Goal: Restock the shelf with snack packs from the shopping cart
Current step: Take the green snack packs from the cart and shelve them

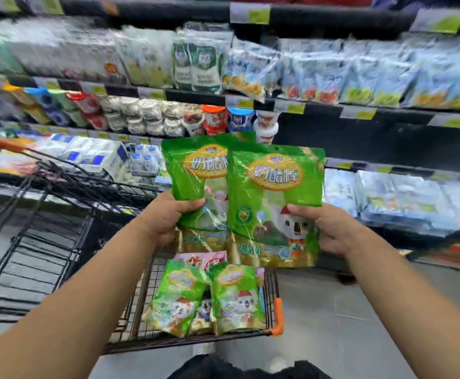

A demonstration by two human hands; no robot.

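I hold two green snack packs side by side in front of me, above the cart. My left hand (pixel 166 217) grips the lower edge of the left green pack (pixel 196 176). My right hand (pixel 330 228) grips the right side of the right green pack (pixel 275 198), which overlaps the left one and shows a koala picture. Below them, the black wire shopping cart (pixel 274 291) holds more green packs (pixel 234 299) and a pink pack (pixel 204 259). The shelf (pixel 319 105) stands straight ahead, its dark gap (pixel 360 140) to the upper right of the packs.
Shelves carry blue-and-white bags (pixel 387 77) above, yoghurt cups (pixel 215 119) in the middle row and flat blue packs (pixel 401 198) lower right. A second black cart frame (pixel 40 214) stands to my left. Grey floor (pixel 346 310) lies to the right of the cart.
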